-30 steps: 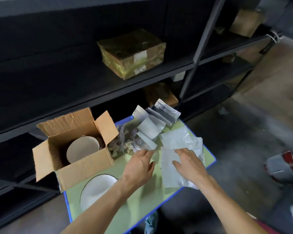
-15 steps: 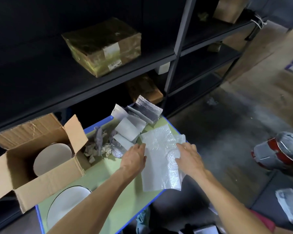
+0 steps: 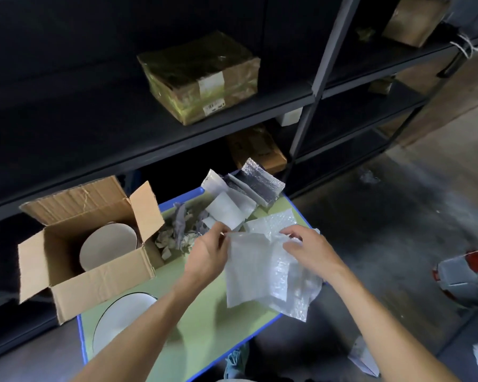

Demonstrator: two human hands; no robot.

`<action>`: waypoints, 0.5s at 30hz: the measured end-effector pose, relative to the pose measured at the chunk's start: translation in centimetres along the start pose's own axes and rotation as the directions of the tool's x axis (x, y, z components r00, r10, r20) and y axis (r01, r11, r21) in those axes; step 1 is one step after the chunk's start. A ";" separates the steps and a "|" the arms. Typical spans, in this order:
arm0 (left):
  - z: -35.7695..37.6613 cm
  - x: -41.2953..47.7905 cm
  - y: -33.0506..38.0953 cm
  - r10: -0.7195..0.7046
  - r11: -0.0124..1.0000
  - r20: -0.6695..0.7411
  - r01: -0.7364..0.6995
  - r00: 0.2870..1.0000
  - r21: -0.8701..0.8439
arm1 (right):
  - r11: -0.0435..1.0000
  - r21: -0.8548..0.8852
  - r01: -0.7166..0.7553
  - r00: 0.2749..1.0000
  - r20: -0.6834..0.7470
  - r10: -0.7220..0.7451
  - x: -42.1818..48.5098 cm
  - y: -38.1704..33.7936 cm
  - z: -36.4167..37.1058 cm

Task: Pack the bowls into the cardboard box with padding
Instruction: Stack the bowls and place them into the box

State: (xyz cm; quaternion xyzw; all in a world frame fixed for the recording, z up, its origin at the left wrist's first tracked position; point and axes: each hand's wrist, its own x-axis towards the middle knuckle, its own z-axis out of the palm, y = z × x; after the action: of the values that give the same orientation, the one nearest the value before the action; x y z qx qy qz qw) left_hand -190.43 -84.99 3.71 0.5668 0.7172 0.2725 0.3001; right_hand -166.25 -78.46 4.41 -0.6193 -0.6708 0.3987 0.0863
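Observation:
An open cardboard box (image 3: 102, 285) stands on the left end of a small green table (image 3: 199, 334). A white bowl (image 3: 108, 246) lies inside it. A second white bowl (image 3: 119, 323) rests on the table in front of the box, partly under my left forearm. My left hand (image 3: 207, 257) pinches the top left edge of a bubble-wrap sheet (image 3: 260, 274). My right hand (image 3: 309, 249) grips its top right part. The sheet hangs lifted above the table's right end.
Foam and silver bubble pouches (image 3: 240, 194) and crumpled paper scraps (image 3: 177, 232) lie at the table's far side. Dark metal shelving (image 3: 177, 139) with wrapped parcels (image 3: 202, 75) stands behind. A red and grey object (image 3: 469, 274) sits on the floor at right.
Both hands went from resting flat on the bubble-wrap sheet to gripping its top edge and lifting it off the table. The camera view shifted.

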 end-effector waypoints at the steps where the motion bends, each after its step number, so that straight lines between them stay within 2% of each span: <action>1: -0.8 -0.1 -0.1 -0.012 0.999 -0.027 0.011 1.000 -0.036 | 0.997 0.078 0.028 0.999 0.015 -0.030 0.0 -0.8 0.0; 4: -3.0 -0.5 -0.5 -0.068 0.989 -0.109 0.053 0.992 -0.138 | 0.938 0.344 0.040 0.997 0.053 -0.062 0.1 -2.7 0.9; 7: -5.1 -1.3 -1.6 -0.127 0.970 -0.193 0.081 0.973 -0.230 | 0.824 0.563 -0.071 0.992 0.127 -0.001 0.4 -4.4 2.5; 11: -7.7 -2.9 -3.3 -0.220 0.929 -0.262 0.121 0.940 -0.349 | 0.825 0.564 -0.038 0.958 0.256 -0.131 0.3 -7.0 4.4; 15: -10.0 -5.3 -4.3 -0.281 0.909 -0.293 0.156 0.914 -0.387 | 0.884 0.468 -0.005 0.946 0.288 -0.147 0.1 -9.5 5.9</action>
State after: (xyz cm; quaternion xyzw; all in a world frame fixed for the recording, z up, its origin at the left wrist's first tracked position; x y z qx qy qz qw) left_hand -199.71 -91.54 7.90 0.3620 0.7567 0.4559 0.2975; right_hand -177.14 -80.09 6.49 -0.4839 -0.5838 0.6371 0.1382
